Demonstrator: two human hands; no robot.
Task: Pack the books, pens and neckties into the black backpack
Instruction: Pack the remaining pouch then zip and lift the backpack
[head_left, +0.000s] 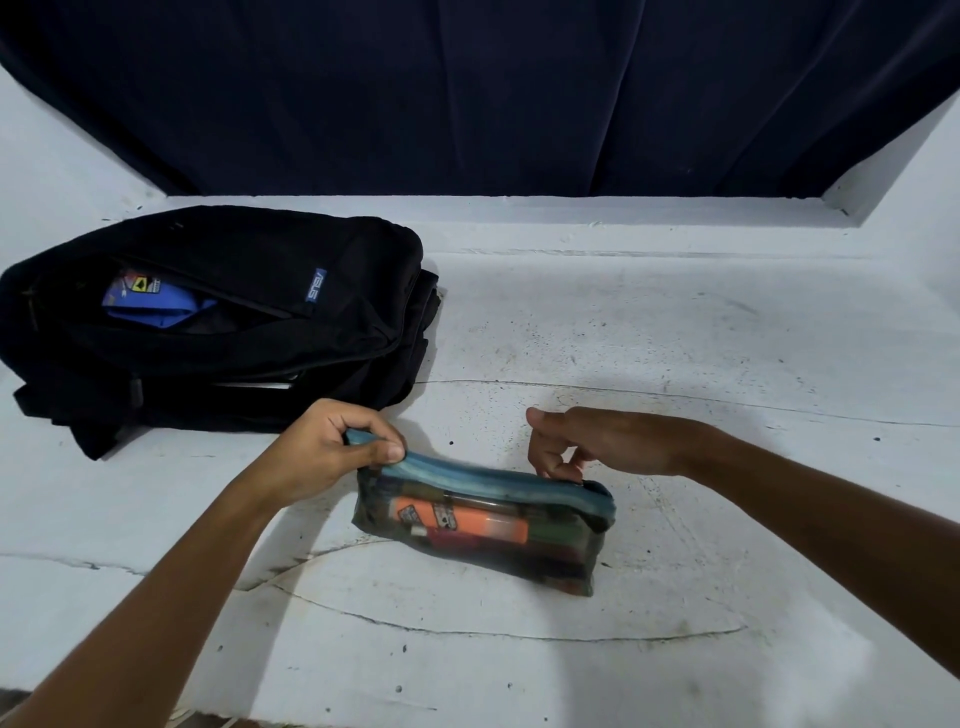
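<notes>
Head view: see-through mesh pencil pouch (483, 525) with teal-blue zip edge stands near centre of white tabletop (675, 338), long side facing the camera, tilted a bit so its right end sits nearer. Pens and markers inside show through the mesh; an orange marker (462, 519) with a printed label is the clearest, darker green and red ones beside and below it, blurred. Left hand (322, 447) grasps the pouch's upper left corner, thumb and curled fingers pinching the teal edge. Right hand (597, 441) is at the top right end of the pouch, thumb and forefinger tips pinched together on something small at the zip line, probably the zipper pull, too small to confirm; other fingers loosely curled, index knuckle raised. Both forearms come in from the bottom corners of the frame.

Black backpack (218, 322) lies flat on the tabletop at left, behind and left of the pouch, near the left hand but apart from it. Front pocket is unzipped and gaping; a blue item (150, 301) with a printed label sits inside, partly hidden by the flap, cannot tell what it is. Small blue brand tag (314, 286) on the front panel. Straps bunch at the bag's near left corner. A thin pale edge shows in the lower side gap of the bag, unclear what.

Dark navy curtain (467, 93) hangs behind the tabletop, filling the top of the frame. Tabletop surface is scuffed with thin cracks and dark specks
</notes>
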